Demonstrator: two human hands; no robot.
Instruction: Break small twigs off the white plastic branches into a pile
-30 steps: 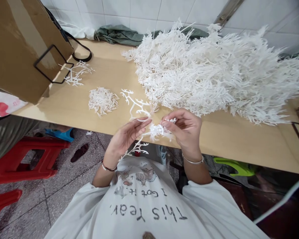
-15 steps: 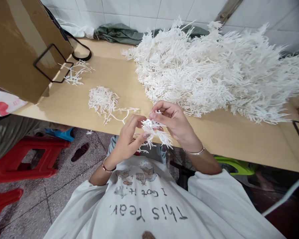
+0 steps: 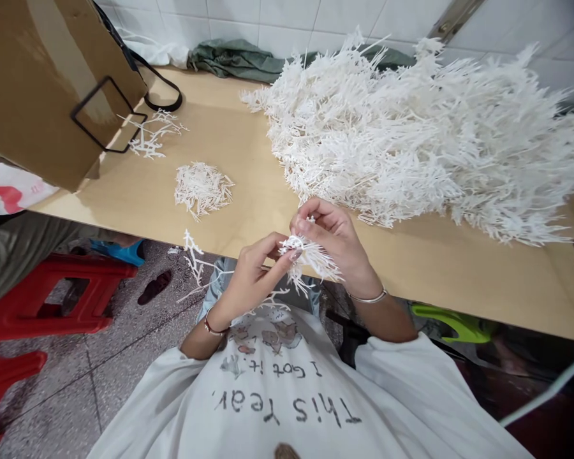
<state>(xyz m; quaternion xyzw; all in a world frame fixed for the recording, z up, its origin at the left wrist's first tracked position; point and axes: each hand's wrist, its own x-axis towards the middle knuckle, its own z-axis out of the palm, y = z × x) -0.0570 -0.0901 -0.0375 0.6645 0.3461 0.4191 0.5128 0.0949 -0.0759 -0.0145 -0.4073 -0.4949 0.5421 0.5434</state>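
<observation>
Both my hands meet just above the table's near edge, working on a white plastic branch with feathery tips. Thumb and fingers of my left hand are closed on its middle. My right hand pinches its upper end, where small white stubs poke out between the fingertips. Thin bare twigs stick out to the left beyond my left wrist, over the floor, and more forked ends show below that hand. How the twigs join the held branch is hidden by the hand.
A large heap of white plastic branches covers the back right of the table. A small pile of clippings lies left of centre. Loose twigs lie near a cardboard box and black wire frame. Red stools stand below.
The bare twigs have swung from beside the small pile on the table to the left of my left hand, over the floor. The feathery branch has turned between my fingers.
</observation>
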